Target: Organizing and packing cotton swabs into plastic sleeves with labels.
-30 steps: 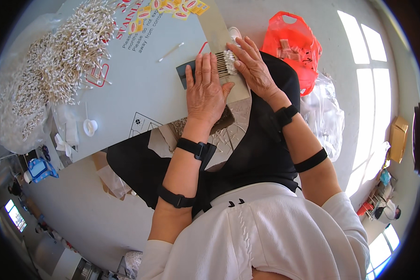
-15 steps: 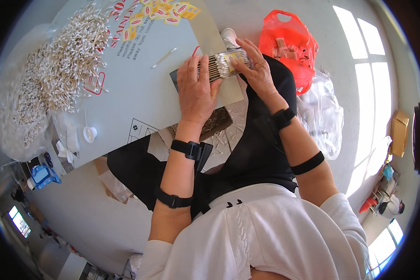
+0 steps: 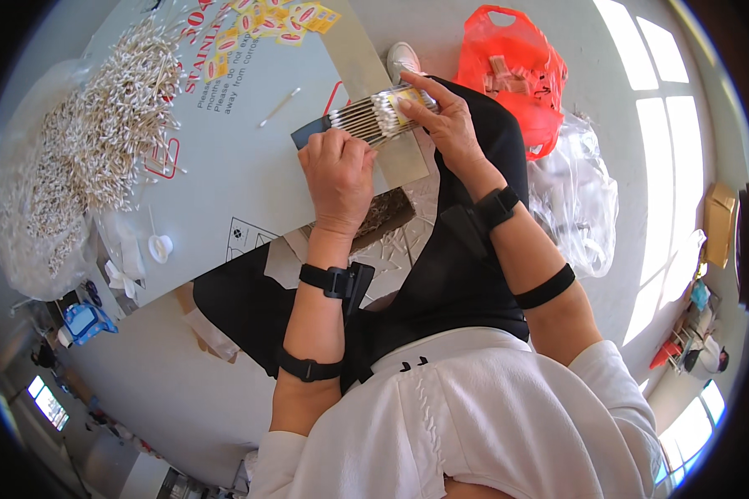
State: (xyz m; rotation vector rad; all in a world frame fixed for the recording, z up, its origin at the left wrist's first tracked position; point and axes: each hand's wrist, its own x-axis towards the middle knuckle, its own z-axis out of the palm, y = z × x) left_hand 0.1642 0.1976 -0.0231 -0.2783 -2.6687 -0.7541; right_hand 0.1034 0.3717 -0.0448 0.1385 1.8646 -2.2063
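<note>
A bundle of cotton swabs point(image 3: 379, 116) with wooden stems and white tips lies across a small dark card, held between both hands above a flat grey cardboard sheet point(image 3: 225, 141). My left hand point(image 3: 338, 170) grips the near end of the bundle with fingers curled. My right hand point(image 3: 449, 125) pinches the far, white-tipped end. Both wrists wear black bands.
A large heap of loose cotton swabs point(image 3: 91, 133) on clear plastic lies at the left. One single swab point(image 3: 276, 106) rests on the sheet. An orange plastic bag point(image 3: 516, 71) and a clear plastic bag point(image 3: 578, 200) sit on the floor at the right. A white cap point(image 3: 160, 246) lies near the sheet's edge.
Both hands have lifted the swab bundle off the sheet and turned it; the left hand went from lying flat on it to gripping its end.
</note>
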